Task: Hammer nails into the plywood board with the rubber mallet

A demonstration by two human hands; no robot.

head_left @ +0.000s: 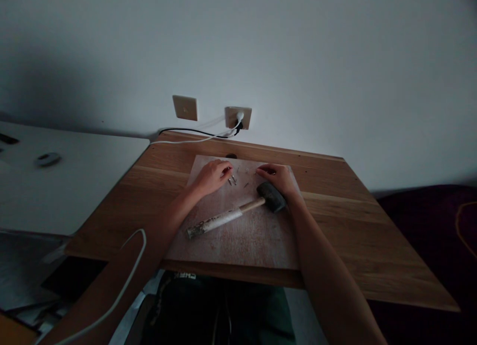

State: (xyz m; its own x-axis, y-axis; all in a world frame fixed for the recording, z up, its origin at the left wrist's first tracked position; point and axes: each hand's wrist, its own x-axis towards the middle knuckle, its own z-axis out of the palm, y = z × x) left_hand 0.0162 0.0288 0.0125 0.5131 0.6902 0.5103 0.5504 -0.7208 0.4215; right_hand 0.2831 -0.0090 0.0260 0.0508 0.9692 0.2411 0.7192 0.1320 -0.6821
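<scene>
A rubber mallet (271,197) with a worn, pale-wrapped wooden handle lies across a mottled square board (238,245). My left hand (215,176) rests at the board's far left part with its fingers curled together; what they hold, if anything, is hidden. Right beside its fingertips are small metal screws or nails (232,180). Another thin metal piece (246,185) lies between the hands. Just beyond the mallet's head, my right hand (278,175) has its fingers bent and pinched. Its fingertips point toward tiny, pale pieces (247,170) too small to name.
The board sits on a wooden table (335,211) against a wall. White and black cables (194,136) run along its back edge to a wall socket (238,117). A white table (85,181) with a computer mouse (48,159) stands at left. A white cable (137,260) crosses my left forearm.
</scene>
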